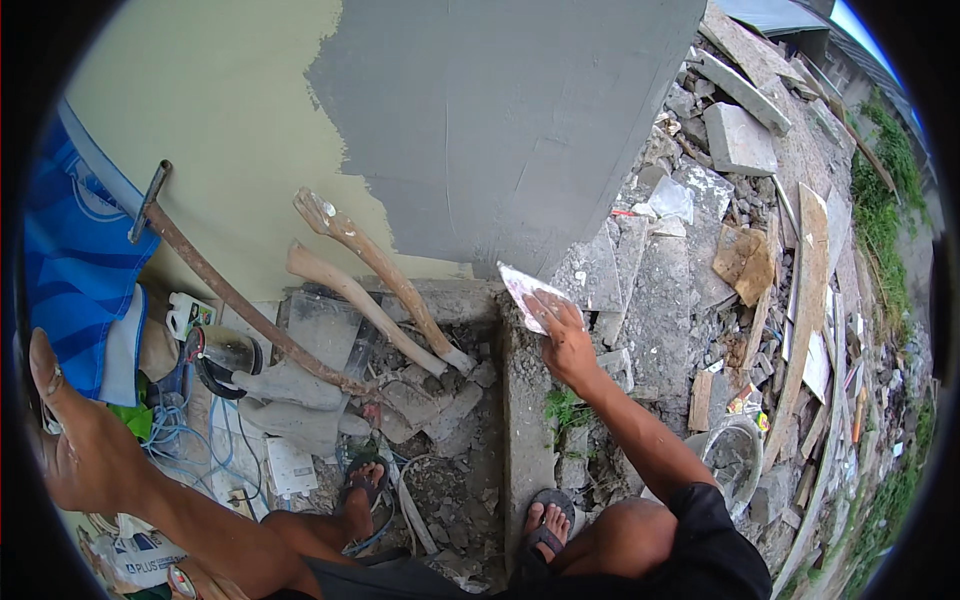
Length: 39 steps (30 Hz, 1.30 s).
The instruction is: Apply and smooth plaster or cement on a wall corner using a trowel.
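My right hand [566, 345] grips a thin, flat white sheet [524, 290] with pinkish smears. It is at the lower right corner of the wall, just above a concrete ledge [527, 420]. The wall has a smooth grey coat [500, 120] on its right part and pale yellow-green paint [220, 130] on its left. At the far left edge is my left hand [75, 455], with one digit stretched upward. The rest of its fingers are cut off by the rim, and a small pale patch shows beside them.
Two wooden poles [370, 260] and a rusty metal bar [245, 310] lean on the wall. A blue cloth [80, 260], a dark pot [225, 355] and blue cord [185, 430] are left. Broken concrete, a white block [740, 138], planks [805, 300] and a bucket [735, 460] lie right.
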{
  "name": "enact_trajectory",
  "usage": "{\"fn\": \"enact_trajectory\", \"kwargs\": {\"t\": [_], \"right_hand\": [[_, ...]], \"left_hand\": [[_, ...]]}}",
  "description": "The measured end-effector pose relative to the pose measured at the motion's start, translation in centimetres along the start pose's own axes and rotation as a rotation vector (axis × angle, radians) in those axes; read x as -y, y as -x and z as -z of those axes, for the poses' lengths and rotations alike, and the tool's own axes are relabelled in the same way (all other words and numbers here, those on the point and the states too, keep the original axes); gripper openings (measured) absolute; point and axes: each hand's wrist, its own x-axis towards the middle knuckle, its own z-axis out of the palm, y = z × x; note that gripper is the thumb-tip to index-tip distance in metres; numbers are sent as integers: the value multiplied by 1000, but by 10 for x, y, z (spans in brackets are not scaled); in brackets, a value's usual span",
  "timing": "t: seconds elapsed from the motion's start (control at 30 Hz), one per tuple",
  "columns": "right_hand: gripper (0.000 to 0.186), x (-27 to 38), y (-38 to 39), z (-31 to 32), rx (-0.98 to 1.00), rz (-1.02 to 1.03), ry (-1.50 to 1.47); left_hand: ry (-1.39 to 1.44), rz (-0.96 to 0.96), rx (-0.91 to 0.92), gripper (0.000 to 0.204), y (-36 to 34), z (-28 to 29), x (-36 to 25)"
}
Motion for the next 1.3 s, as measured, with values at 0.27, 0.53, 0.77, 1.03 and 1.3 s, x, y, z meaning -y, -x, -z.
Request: {"fn": "enact_trajectory", "kwargs": {"t": [0.27,0.53,0.77,1.03,1.3], "right_hand": [[38,39,-96,143,337,-561,-956],[44,67,-83,198,-116,-724,-1533],[11,79,-163,304,-444,-23,-122],[17,88,-149,197,-610,-242,-97],[25,76,-21,-34,-886,-1063,-1082]], "left_hand": [[1,163,-1,20,3,-16,4],[-25,92,-73,21,4,-16,37],[-81,114,-43,21,-9,-6,24],[35,184,-1,18,1,-17,14],[1,235,49,19,7,-28,-6]]}}
